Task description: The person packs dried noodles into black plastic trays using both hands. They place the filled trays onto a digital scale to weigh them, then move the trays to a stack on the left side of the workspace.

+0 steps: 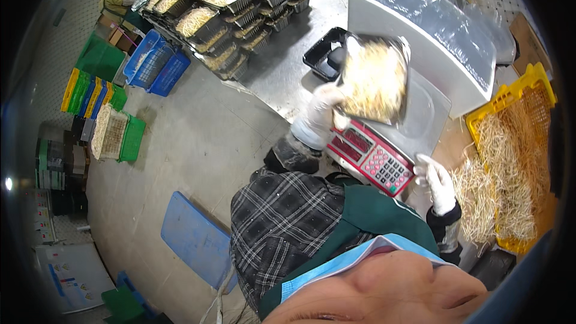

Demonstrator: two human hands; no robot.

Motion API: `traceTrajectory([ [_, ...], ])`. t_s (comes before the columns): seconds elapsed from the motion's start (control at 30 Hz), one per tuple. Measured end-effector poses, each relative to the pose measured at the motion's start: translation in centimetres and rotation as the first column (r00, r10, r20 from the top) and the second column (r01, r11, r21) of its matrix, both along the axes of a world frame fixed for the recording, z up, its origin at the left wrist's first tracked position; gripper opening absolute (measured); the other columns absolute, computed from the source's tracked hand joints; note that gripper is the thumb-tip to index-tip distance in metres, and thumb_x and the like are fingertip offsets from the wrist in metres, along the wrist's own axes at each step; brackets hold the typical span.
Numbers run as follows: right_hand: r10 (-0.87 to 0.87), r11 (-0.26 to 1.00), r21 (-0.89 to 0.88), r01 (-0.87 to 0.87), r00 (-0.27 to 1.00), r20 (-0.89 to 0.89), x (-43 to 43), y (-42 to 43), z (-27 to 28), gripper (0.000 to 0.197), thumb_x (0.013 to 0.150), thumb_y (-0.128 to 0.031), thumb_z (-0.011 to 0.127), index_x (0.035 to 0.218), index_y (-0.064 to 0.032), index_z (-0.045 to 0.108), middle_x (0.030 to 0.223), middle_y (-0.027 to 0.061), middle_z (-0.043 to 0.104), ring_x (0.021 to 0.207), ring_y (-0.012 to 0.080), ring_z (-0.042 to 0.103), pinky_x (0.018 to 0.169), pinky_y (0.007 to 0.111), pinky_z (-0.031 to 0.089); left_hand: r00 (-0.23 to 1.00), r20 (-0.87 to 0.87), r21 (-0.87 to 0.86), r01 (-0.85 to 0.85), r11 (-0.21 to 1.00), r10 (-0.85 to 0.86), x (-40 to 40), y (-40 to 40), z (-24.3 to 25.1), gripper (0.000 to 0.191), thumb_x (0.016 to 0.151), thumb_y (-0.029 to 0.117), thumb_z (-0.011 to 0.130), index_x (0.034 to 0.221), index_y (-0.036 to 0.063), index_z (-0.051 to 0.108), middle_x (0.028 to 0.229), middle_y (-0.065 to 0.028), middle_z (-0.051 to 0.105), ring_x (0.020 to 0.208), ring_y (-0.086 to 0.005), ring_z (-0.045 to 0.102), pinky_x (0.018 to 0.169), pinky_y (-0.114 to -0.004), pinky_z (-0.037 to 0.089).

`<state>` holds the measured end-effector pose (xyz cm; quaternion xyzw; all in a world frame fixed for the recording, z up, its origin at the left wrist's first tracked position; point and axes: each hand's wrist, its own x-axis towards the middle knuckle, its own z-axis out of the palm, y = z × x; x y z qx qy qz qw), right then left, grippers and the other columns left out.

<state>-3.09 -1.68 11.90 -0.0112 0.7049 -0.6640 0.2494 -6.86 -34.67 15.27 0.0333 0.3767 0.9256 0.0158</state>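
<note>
My left hand point(320, 110), in a white glove, grips the near left edge of a black plastic tray point(375, 78) of bean sprouts. The tray is tilted and blurred, above the metal platform point(427, 108) of a weighing scale. Below it shows the scale's red keypad panel point(371, 157). My right hand point(436, 184), gloved too, is beside the panel's right end with its fingers apart, holding nothing. Behind the held tray, partly hidden, another black tray point(321, 60) rests on the metal table point(279, 76).
Stacked sprout trays point(225, 9) stand at the table's far left. A white box point(423, 45) topped with clear plastic is behind the scale. At right, a yellow crate point(495, 103) spills sprouts. Blue baskets point(157, 67) and a co-worker point(114, 4) are farther left.
</note>
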Motion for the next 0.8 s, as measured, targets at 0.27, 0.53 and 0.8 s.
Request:
traceTrajectory([
  [0.27,-0.187,0.975,0.118,0.187,0.982,-0.013,0.5,1.0,-1.4,0.031,0.096,-0.028,0.047,0.118,-0.0076,0.056,0.083,-0.0022,0.062,0.066,0.0033,0.053,0.06,0.017,0.042,0.886,-0.259,-0.257,-0.446,0.857,0.384,-21.7,-10.7,2.3,0.023,0.085,0.015,0.06,0.094,-0.0053,0.053,0.078,-0.0165,0.063,0.053,-0.0251,0.061,0.048,-0.033,0.051],
  [0.53,-0.38,0.912,0.187,0.366,0.924,0.045,1.1,0.9,-3.1,0.025,0.096,-0.024,0.047,0.112,-0.0081,0.058,0.081,-0.0003,0.063,0.062,0.0058,0.055,0.056,0.02,0.045,0.852,-0.113,-0.291,-0.521,0.802,0.512,-36.6,-20.9,6.8,0.035,0.093,0.022,0.048,0.112,-0.0074,0.045,0.093,-0.029,0.063,0.078,-0.0374,0.066,0.059,-0.043,0.055],
  [0.8,-0.391,0.885,0.257,0.389,0.919,-0.048,0.6,0.8,-4.2,0.02,0.095,-0.022,0.048,0.099,-0.0066,0.059,0.07,-0.0001,0.058,0.058,0.0071,0.052,0.055,0.022,0.043,0.754,0.129,-0.222,-0.611,0.76,0.644,-38.6,-22.7,7.5,0.041,0.095,0.027,0.042,0.115,-0.0088,0.041,0.1,-0.028,0.062,0.085,-0.0379,0.065,0.063,-0.038,0.056],
])
